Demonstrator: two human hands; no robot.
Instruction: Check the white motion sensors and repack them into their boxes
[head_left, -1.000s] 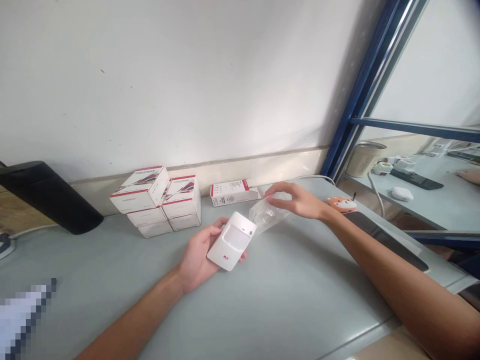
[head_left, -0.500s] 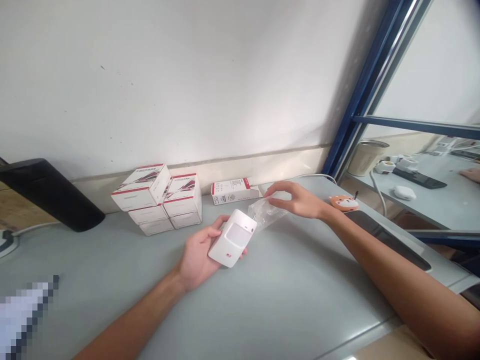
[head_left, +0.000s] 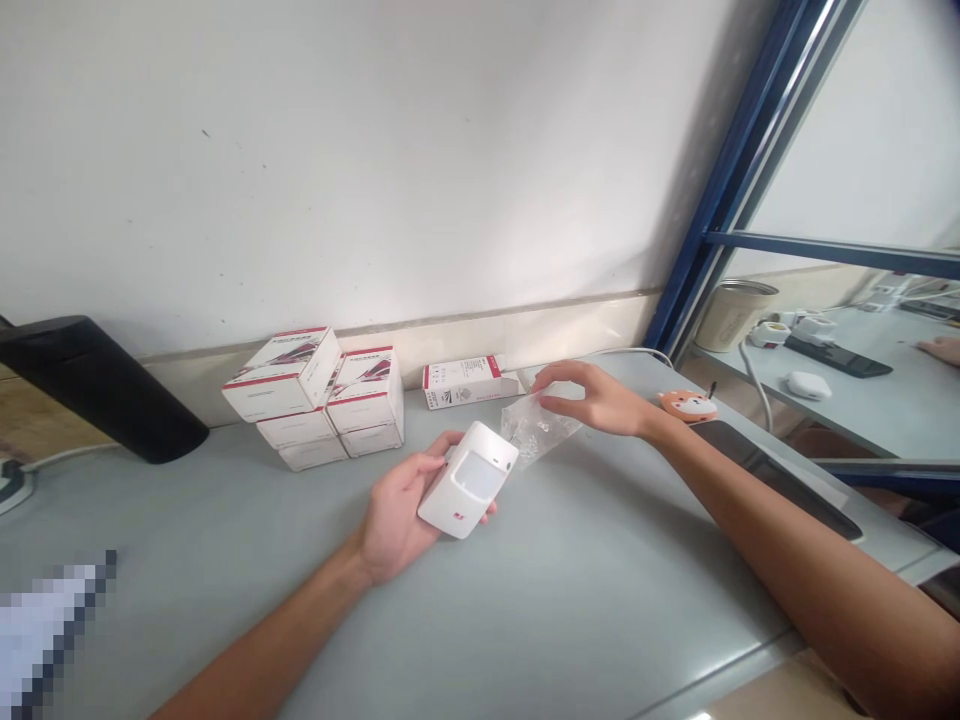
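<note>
In our left hand we grasp a white device, tilted, its face up and thumb along its side, fingertips showing past the far edge. Our right hand pinches the upper edge of a clear plastic bag between thumb and fingers. The device lies between our hands, within the left and apart from the right; its top end is just beside the bag, though we can't tell whether they touch. Behind the bag, a white-and-red carton lies on the worktop. Further left we have stacked boxes; beyond our right wrist, an orange toy.
</note>
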